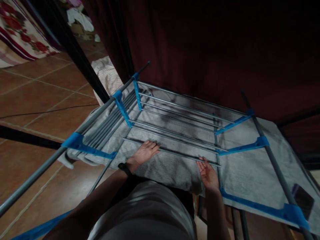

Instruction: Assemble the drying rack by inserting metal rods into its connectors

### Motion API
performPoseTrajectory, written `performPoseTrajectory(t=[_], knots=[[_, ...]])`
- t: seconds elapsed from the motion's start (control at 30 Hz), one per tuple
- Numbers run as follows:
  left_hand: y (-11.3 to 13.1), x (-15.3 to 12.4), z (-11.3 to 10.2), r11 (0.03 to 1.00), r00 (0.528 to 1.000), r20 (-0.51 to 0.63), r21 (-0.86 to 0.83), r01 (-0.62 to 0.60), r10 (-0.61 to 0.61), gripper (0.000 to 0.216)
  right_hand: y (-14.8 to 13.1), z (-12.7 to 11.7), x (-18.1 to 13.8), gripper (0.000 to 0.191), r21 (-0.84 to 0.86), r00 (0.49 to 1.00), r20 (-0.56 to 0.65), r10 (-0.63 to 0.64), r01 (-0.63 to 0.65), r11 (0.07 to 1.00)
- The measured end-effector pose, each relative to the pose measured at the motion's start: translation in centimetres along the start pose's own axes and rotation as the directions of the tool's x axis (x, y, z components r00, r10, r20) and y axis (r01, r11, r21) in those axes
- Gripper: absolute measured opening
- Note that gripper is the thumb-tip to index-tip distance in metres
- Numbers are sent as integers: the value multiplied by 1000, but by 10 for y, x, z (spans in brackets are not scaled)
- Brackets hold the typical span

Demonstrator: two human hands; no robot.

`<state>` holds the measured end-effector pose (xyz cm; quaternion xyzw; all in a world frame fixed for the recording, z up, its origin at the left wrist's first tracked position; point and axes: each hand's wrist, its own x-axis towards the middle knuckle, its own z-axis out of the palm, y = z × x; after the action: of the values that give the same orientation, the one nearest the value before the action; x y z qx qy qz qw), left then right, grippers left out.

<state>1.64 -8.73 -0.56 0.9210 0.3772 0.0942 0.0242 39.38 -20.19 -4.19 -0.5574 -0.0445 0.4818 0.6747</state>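
Note:
A thin grey metal rod [178, 153] lies crosswise in front of me, with both hands on it. My left hand [147, 151] is closed over its left half, fingers curled across it; a dark band circles that wrist. Near its right end, my right hand [208, 173] pinches the rod with the palm turned partly up. Beyond it, several parallel rods [175, 128] span a rack frame between blue plastic brackets, such as the left bracket [123, 111] and the right bracket [237, 149]. A thicker side tube [96, 118] carries the left brackets.
More loose rods [107, 123] lie bundled on the left of a grey cloth-covered surface [170, 171]. A dark flat object [303, 201] rests at the right. A lower blue bracket [260, 205] juts toward me. Behind hangs a dark red curtain [200, 50]; brown floor tiles [50, 96] show left.

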Motion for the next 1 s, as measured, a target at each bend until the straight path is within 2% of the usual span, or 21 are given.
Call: performPoseTrajectory(t=[0.2, 0.47, 0.67, 1.0], knots=[[2, 1, 4, 999, 999, -32, 46, -26, 28, 33, -2, -3, 2, 16, 28, 999, -13, 42, -42, 999], [3, 0, 5, 987, 995, 9, 126, -95, 95, 35, 2, -2, -2, 18, 60, 1000, -6, -22, 22, 998], [6, 1, 4, 986, 994, 51, 131, -99, 93, 31, 3, -5, -1, 21, 22, 999, 23, -25, 25, 999], [6, 0, 6, 987, 992, 51, 110, -120, 115, 43, 4, -5, -2, 21, 6, 998, 36, -43, 42, 999]])
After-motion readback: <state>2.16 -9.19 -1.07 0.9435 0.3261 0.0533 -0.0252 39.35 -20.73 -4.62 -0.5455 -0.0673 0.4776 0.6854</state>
